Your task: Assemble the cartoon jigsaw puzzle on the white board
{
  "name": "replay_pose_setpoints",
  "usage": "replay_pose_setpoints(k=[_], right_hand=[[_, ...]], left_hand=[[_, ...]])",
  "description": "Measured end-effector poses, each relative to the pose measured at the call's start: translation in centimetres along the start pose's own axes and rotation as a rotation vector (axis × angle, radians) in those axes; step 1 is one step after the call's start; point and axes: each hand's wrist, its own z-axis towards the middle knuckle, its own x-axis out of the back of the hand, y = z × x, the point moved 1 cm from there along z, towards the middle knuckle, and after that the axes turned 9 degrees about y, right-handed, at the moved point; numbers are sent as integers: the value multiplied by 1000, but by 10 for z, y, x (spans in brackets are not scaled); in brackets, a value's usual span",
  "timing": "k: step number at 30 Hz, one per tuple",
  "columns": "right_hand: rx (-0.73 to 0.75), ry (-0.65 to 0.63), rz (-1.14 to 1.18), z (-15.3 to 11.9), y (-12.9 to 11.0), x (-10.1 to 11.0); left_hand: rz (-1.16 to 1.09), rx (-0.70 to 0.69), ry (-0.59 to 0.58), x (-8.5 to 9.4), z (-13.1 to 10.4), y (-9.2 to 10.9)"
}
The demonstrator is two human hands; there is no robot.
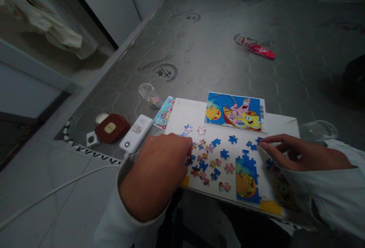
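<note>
Left of the burger puzzle section [245,182], the left hand [162,164] was curled, contents undeterminable; above-right, the right hand [306,153] pinched a blue piece [258,140].

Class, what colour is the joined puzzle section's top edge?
Blue; the joined puzzle section shows best in the head view.

Dim, greyish overall. Faintly shiny on mat [199,67] beyond left hand [159,170]. Shadowed on board [189,108] beneath right hand [302,152]. Stretched toward outer edges. Slightly soft on puzzle pieces [224,154] between hands.
</note>
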Motion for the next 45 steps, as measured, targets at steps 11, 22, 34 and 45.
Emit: replay_pose_setpoints(k=[11,22,34,45], right_hand=[[5,38,-14,0,-1,1],[-46,-82,-5,5,0,11],[-68,-114,27,6,2,16],[-34,-30,-43,0,-4,14]], left_hand=[[39,38,11,5,8,3],[32,40,49,1,9,-3],[16,91,49,4,7,-7],[48,108,-69,1,12,-6]])
